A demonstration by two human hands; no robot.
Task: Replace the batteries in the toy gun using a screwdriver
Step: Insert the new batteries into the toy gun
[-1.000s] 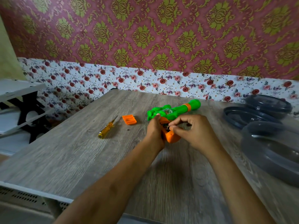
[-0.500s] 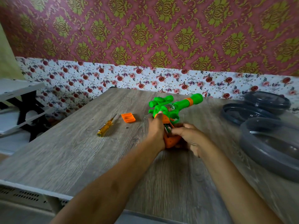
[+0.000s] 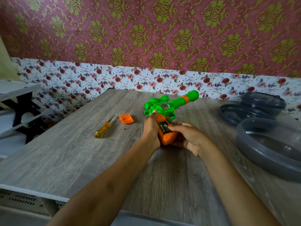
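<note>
The green-and-orange toy gun (image 3: 169, 106) is held near the middle of the wooden table (image 3: 65, 152). The left hand (image 3: 150, 129) clasps its orange grip on one side and the right hand (image 3: 190, 137) on the other, with right fingertips (image 3: 171, 127) at the open battery compartment (image 3: 163, 126). Left of the toy gun lie the orange battery cover (image 3: 125, 119), a tiny screw (image 3: 124, 129) and, farther left, the yellow-handled screwdriver (image 3: 104, 128); to its right stand dark plastic containers (image 3: 254, 150).

Near-left table (image 3: 57, 160) lies open; grey containers (image 3: 268, 144), perhaps lids, crowd the right.
</note>
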